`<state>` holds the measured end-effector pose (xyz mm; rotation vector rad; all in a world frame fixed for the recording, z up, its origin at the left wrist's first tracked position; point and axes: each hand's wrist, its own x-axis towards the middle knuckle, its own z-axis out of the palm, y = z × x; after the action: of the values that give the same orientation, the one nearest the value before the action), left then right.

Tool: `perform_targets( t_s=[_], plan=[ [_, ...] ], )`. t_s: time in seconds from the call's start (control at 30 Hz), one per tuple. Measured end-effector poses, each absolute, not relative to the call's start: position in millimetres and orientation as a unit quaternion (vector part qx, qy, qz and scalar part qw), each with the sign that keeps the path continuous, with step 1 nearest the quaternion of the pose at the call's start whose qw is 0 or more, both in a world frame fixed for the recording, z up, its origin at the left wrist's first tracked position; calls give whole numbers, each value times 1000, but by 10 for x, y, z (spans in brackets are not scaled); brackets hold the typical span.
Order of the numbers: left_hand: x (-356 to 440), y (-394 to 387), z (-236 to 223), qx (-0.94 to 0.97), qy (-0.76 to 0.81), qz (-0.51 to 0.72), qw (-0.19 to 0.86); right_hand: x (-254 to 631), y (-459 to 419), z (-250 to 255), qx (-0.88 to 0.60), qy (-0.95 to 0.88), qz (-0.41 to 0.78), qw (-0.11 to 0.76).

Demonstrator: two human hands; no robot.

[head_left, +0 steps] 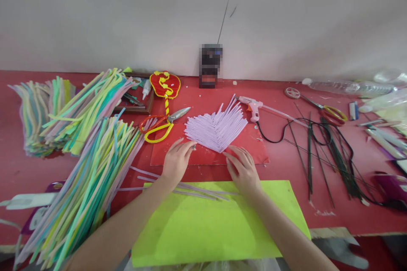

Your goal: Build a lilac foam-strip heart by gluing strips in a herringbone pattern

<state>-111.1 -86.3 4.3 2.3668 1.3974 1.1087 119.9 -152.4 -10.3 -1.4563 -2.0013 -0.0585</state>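
Note:
A heart-shaped fan of pale purple pipe cleaners [216,129] lies on a red felt sheet [254,152] in the middle of the table. My left hand [176,161] rests at its lower left edge, fingers together and touching the outer strands. My right hand [243,169] lies flat by the lower tip on the right, fingers stretched out on the felt. Several loose purple pipe cleaners [187,187] lie under my forearms across a lime green sheet [206,228].
Piles of pastel pipe cleaners [85,169] fill the left. Yellow-handled scissors [162,125] and a red ornament [165,85] lie behind. A pink glue gun [253,108] with black cable, dark wire stems [330,156] and other scissors [330,112] sit right.

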Motion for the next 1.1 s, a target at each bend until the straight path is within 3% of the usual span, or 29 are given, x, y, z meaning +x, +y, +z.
perform_targets(
  t_s=[0.43, 1.1],
  plan=[
    [-1129, -861, 90, 781, 478, 397, 58, 1122, -1527, -48, -530, -819, -56, 212],
    [-1147, -826, 65, 799, 439, 408, 57, 1111, -1513, -67, -532, -821, -45, 205]
  ],
)
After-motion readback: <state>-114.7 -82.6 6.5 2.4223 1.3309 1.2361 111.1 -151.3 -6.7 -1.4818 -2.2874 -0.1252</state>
